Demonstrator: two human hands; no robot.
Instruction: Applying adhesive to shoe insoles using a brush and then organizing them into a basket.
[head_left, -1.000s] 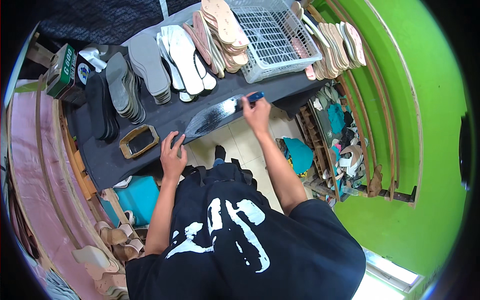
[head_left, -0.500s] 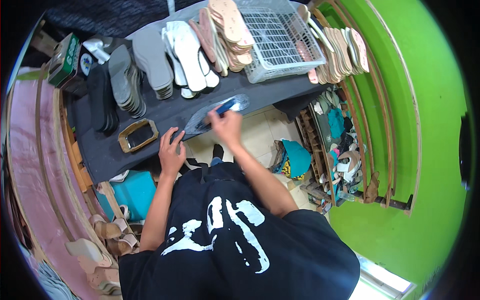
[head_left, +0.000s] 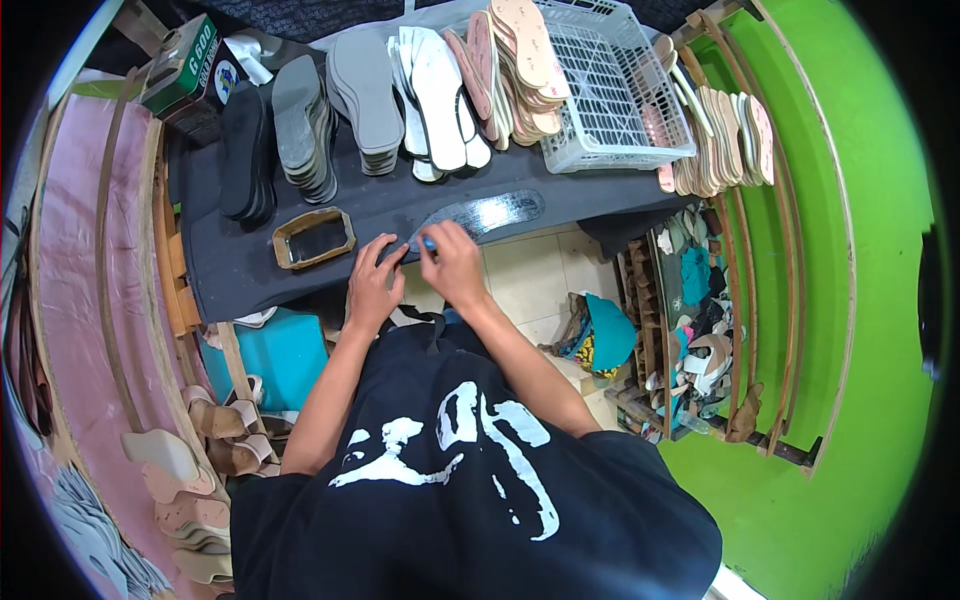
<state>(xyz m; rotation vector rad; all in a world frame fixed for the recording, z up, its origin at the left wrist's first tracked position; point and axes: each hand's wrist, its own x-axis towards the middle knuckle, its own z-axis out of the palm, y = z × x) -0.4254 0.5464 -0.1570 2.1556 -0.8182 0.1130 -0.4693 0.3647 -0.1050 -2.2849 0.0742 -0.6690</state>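
Note:
A dark shoe sole (head_left: 505,211), wet and glossy over much of its top, lies flat near the front edge of the black-covered table (head_left: 225,270). My right hand (head_left: 455,268) is closed around a brush with a blue handle (head_left: 430,243), held at the sole's left end; the bristles are hidden under the hand. Close beside it, my left hand (head_left: 375,285) has its fingers apart, with fingertips at the tip of the sole. To the left of that hand stands a cut-down, brown-rimmed container (head_left: 282,248) with a dark inside.
Stacks of black soles (head_left: 246,155), grey soles (head_left: 365,95), white soles (head_left: 437,100) and pinkish insoles (head_left: 525,50) line the table's back. A white plastic basket (head_left: 620,155) sits right of them, with more insoles (head_left: 735,140) beyond. A green tin (head_left: 180,75) is far left.
My right hand has moved the brush from the middle of the sole to its left end, near my left hand. More of the sole's right part shows glossy. The whole view has shifted.

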